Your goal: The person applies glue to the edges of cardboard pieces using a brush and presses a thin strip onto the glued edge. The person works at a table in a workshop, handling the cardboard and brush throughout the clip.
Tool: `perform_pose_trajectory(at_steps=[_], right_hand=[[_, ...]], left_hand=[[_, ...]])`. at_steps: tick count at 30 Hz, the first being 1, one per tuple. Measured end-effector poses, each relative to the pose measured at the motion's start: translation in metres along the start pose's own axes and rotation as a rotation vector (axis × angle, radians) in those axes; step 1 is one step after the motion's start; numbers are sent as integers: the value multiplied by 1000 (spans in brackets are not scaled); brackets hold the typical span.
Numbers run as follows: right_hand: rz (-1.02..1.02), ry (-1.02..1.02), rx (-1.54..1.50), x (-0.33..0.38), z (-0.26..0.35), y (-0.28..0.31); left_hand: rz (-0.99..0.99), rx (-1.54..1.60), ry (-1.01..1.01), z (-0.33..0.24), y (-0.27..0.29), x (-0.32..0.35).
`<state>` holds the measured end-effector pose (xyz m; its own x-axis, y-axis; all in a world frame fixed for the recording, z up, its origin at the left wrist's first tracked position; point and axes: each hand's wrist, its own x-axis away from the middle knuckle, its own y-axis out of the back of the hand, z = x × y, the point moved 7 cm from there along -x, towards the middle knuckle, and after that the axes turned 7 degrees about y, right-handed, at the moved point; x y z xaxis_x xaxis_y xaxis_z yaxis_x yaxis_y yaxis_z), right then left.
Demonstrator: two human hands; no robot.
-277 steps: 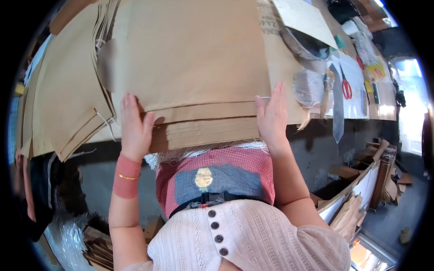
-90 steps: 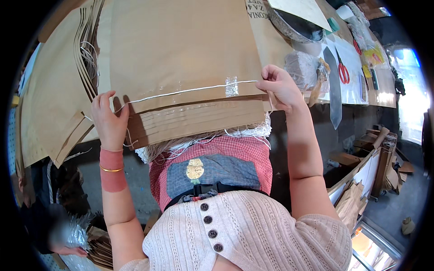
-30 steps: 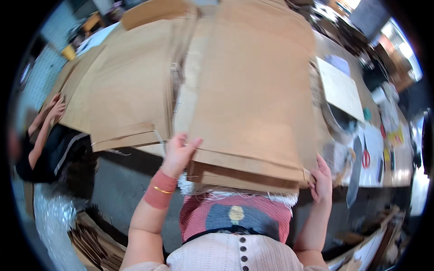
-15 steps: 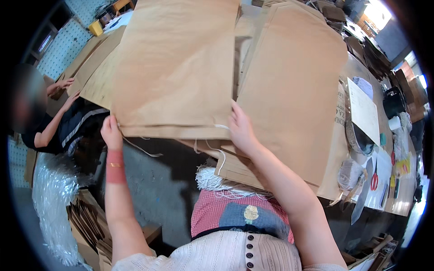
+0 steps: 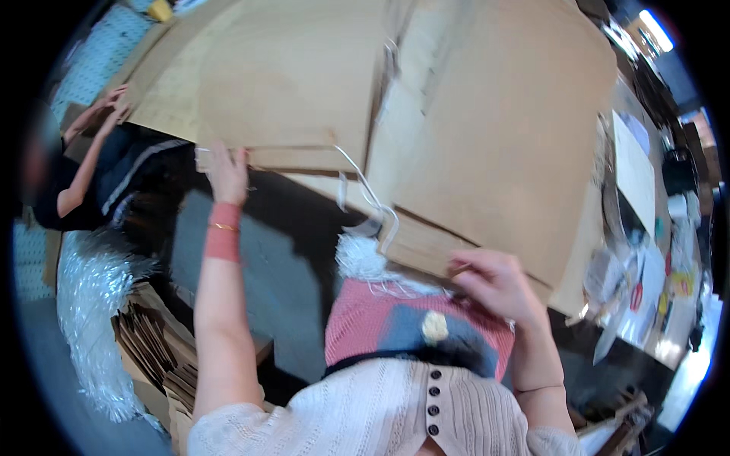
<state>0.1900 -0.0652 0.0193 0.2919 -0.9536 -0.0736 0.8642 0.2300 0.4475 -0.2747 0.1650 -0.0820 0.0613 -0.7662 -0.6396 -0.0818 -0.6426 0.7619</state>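
Observation:
A large brown paper bag [image 5: 289,83] lies flat on the table in front of me, its folded edge facing me. My left hand [image 5: 226,173] rests with fingers extended on the bag's near left corner. White string [image 5: 363,182] trails from the near edge of this bag. Over my lap, my right hand [image 5: 498,283] is curled beside the near edge of a second stack of brown paper bags [image 5: 517,137]. Its fingertips are pinched and blurred; what they hold, if anything, I cannot make out. A bundle of white strings [image 5: 360,257] hangs over my lap.
At left, another person's hands [image 5: 110,106] are at the table edge. Clear plastic wrap [image 5: 99,319] and a box of folded brown paper [image 5: 144,349] stand below. Red-handled scissors [image 5: 637,296], a white sheet [image 5: 633,175] and a black container [image 5: 679,169] are on the right.
The bag I held raised by both sides is now down on the table. My right hand has left its edge and moved down toward my lap; the left now lies flat on the corner.

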Motion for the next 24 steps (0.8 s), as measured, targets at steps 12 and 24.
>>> perform_pose_trajectory(at_steps=[12,24], right_hand=[[-431,-729,1319,259,-87,212],[-1455,-57,553,272,-18,192]], left_hand=[[215,490,-143,-191,127,38],[1385,1037,-517,-415,112,257]])
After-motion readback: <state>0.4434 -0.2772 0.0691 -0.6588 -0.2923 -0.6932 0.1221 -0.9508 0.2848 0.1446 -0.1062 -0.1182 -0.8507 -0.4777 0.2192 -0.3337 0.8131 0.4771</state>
